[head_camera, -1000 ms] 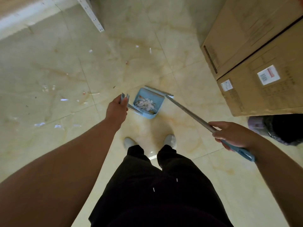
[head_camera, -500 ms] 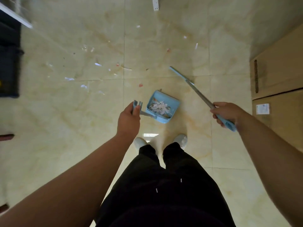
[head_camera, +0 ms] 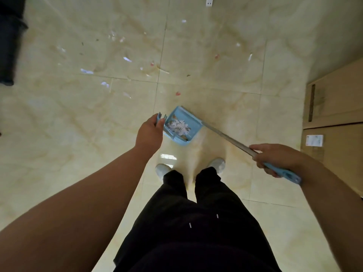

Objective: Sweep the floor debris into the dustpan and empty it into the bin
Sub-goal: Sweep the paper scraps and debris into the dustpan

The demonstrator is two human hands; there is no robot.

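My left hand (head_camera: 149, 134) grips the top of the dustpan's handle. The blue dustpan (head_camera: 191, 119) hangs below it, just in front of my feet, with a heap of white paper scraps (head_camera: 179, 127) inside. My right hand (head_camera: 275, 158) is closed around the broom handle (head_camera: 229, 139), a grey pole with a blue end grip. The pole slants down to the left and its lower end disappears behind the dustpan. Loose debris lies farther out on the floor: white scraps (head_camera: 86, 71) to the left and small red bits (head_camera: 178, 93) ahead.
Stacked cardboard boxes (head_camera: 334, 107) stand close on the right. A dark object (head_camera: 9, 42) fills the upper left edge. A white shelf leg (head_camera: 209, 1) touches the floor at the top. My legs and shoes (head_camera: 219, 163) are directly below.
The view has swung left, so the boxes have slid toward the right edge. The broom's lower end has come in from the right to sit behind the dustpan. Both hands keep their grips.
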